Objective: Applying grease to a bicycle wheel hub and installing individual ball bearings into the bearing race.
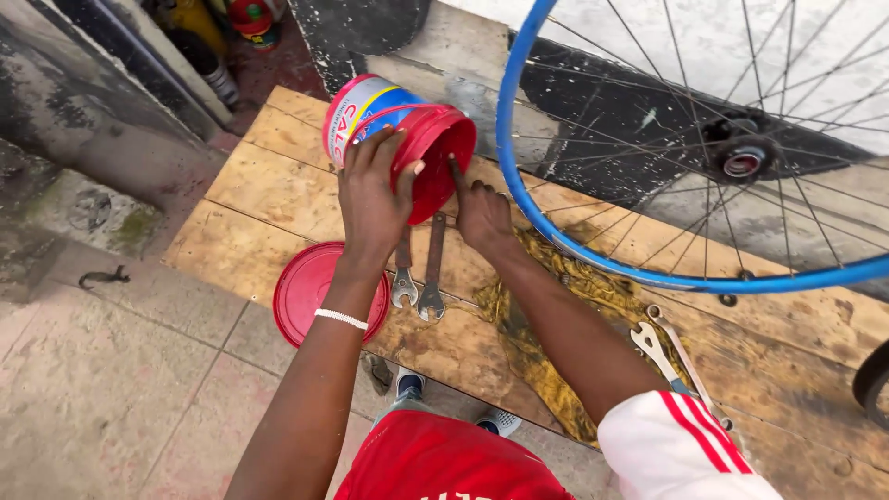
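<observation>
A red plastic bucket (380, 120) with a coloured label lies tipped on its side on a wooden board (278, 194), its mouth facing me. My left hand (372, 190) grips the bucket's rim from above. My right hand (480, 215) rests at the mouth's right edge, a finger touching the rim. Two metal spanners (419, 278) lie on the board just below the bucket, partly hidden by my hands. The bucket's red lid (306, 292) lies flat at the board's near edge, under my left forearm.
A blue-rimmed bicycle wheel (722, 157) with spokes and hub stands over the board at the right. A dirty yellow rag (537, 343) lies under my right arm. More spanners (662, 347) rest near the rag. Concrete floor spreads to the left.
</observation>
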